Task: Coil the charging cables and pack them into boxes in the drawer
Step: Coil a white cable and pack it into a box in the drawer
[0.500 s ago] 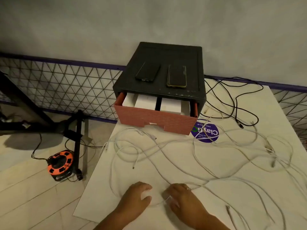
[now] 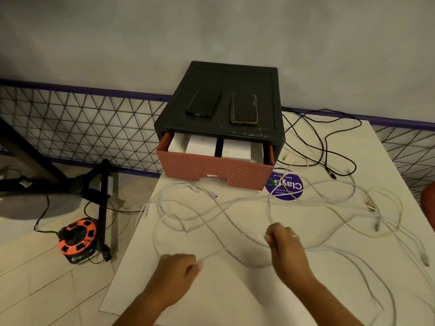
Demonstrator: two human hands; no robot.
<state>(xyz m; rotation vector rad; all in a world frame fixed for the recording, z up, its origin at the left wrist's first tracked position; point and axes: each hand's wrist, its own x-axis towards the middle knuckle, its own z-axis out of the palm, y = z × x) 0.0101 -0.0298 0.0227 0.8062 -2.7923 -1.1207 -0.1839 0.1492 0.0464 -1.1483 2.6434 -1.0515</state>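
Several white charging cables (image 2: 221, 208) lie tangled across the white table (image 2: 235, 302). My left hand (image 2: 179, 271) pinches one white cable near the table's front. My right hand (image 2: 282, 241), lifted a little to the right, grips the same cable further along, so a short stretch runs between the hands. Behind them a black drawer unit (image 2: 226, 109) has its red brick-patterned drawer (image 2: 216, 170) pulled open, with white boxes (image 2: 202, 144) inside.
Two phones (image 2: 243, 109) lie on top of the drawer unit. A black cable (image 2: 324, 142) loops at the back right, beside a purple round sticker (image 2: 286, 187). The table's left edge drops to the floor, where an orange cable reel (image 2: 77, 238) sits.
Both hands have lifted off the table and moved apart, each now holding the white cable. The right hand rose and went right; the view shifted slightly.
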